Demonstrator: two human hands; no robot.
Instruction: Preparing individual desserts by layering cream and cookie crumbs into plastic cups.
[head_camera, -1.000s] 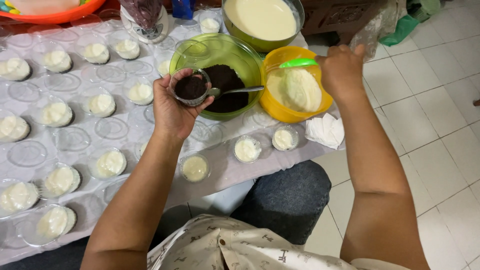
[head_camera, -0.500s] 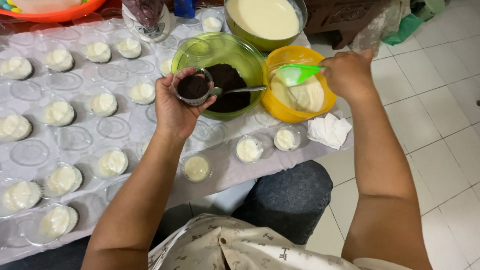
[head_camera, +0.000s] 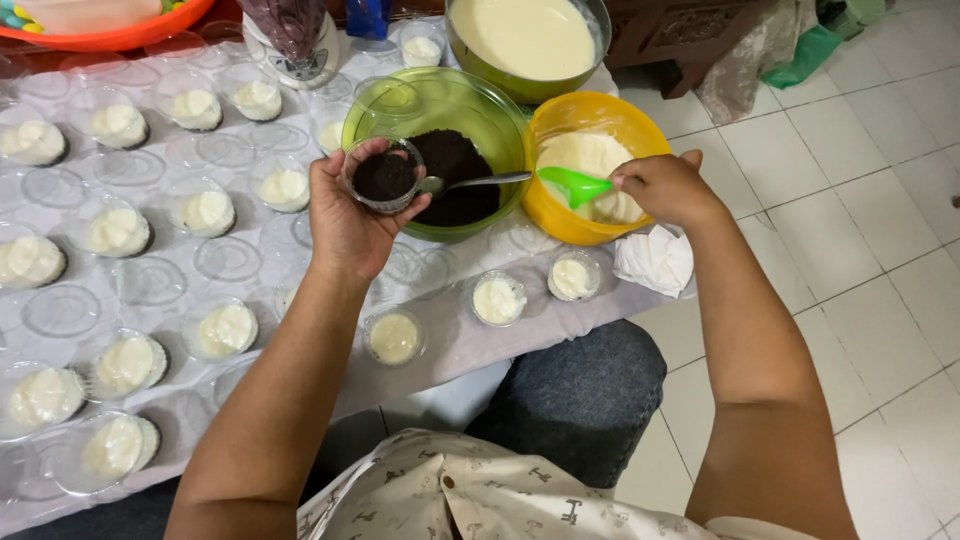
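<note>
The counter (head_camera: 640, 300) is spread with a pale plastic sheet and crowded with small clear cups (head_camera: 228, 328), most already topped with white cream, with loose clear lids lying flat among them. At its far edge stands a large bowl of pale batter (head_camera: 525, 38). Nearer the person sit a green bowl (head_camera: 500, 120) holding dark crumbs with a metal spoon (head_camera: 478, 182) resting in it, and just beside it, touching, a yellow bowl (head_camera: 590, 112) of thick white cream. A crumpled white tissue (head_camera: 655, 260) lies beside the yellow bowl.

The left hand (head_camera: 345, 225) has its grip closed around a small cup of dark crumbs (head_camera: 384, 175), held up over the near rim of the green bowl; this cup has its crumb base but no cream yet. The right hand (head_camera: 668, 188) grips the handle of a green scoop (head_camera: 572, 186), whose head dips into the cream in the yellow bowl.

The step in hand looks to be loading cream for the crumb-filled cup. The next move, as I judge it, calls for lifting a rounded scoopful, carrying it left across the two bowl rims without dripping, and laying it level on the crumbs.
</note>
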